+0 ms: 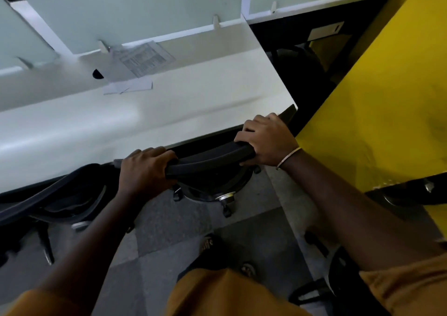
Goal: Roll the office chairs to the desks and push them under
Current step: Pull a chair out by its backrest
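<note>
Gripping the chair [210, 160] by the top rail of its backrest, both hands wrapped over it. Head view, the only one: my left hand [145, 170] is curled round the rail near its left end, fingers over the front edge, thumb side toward me. My right hand [267, 139] is curled round the rail near its right end, fingers hooked over the top, a thin bangle [289, 157] on the wrist. Neither hand is slack; both have a full hold on the rail. Hands are spread wide so I can steer and push straight, not twist the chair.

Chair sits right at the desk [169, 112]: rail is just at the desk's near edge, seat mostly hidden under the top, base and casters [226, 200] showing below on the grey floor [169, 231]. I judge it is nearly pushed in, maybe a last shove left; can't tell if the backrest touches the edge.

Another chair [60, 197] is to the left, its back also at the desk edge, looks tucked in. Yellow panel [375, 85] is close on the right, near my right hand, so little room to swing that side. Papers [145, 60] lie at the back of the desk by the frosted divider [133, 8]. My foot [210, 248] is planted behind the chair, centred, for the push.
</note>
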`<state>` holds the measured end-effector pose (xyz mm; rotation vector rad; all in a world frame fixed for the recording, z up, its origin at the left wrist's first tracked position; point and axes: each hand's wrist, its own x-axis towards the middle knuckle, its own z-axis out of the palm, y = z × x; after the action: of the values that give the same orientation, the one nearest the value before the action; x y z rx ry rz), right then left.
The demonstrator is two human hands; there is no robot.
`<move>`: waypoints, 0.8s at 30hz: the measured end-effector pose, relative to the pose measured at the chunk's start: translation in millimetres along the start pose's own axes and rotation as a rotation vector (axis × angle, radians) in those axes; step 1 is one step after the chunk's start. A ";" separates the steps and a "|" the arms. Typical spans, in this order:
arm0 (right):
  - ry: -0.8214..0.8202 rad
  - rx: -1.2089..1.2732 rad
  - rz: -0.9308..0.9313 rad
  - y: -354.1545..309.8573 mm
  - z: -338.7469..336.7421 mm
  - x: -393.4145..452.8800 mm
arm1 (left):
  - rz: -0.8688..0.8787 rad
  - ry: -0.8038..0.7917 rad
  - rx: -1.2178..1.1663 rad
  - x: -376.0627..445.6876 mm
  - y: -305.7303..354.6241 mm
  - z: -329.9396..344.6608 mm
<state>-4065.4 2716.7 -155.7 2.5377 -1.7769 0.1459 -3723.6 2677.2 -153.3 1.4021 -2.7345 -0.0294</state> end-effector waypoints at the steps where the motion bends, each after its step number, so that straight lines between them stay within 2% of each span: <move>1: -0.003 0.006 -0.002 -0.4 -0.8 -3.0 | 0.009 -0.003 -0.008 -1.8 1.3 1.4; 10: -0.004 0.069 0.111 -31.1 -2.0 -25.7 | 0.016 -0.039 -0.030 -23.5 11.5 0.8; 14: 0.076 0.158 0.126 -68.0 4.0 -26.6 | 0.005 -0.063 -0.035 -23.7 14.8 1.5; 18: 0.115 0.098 0.156 -94.8 14.4 -17.9 | 0.041 -0.106 -0.010 -17.8 19.9 -0.5; 21: 0.149 0.072 0.140 -97.3 20.2 -10.5 | 0.047 -0.122 0.010 -7.5 18.3 -4.4; 24: 0.265 0.062 0.061 -88.9 27.2 -9.7 | 0.048 -0.120 -0.005 -1.9 12.8 -4.2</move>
<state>-3983.8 2753.9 -181.8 2.3705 -1.7701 0.5201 -3732.5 2686.3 -148.6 1.3759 -2.8609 -0.1221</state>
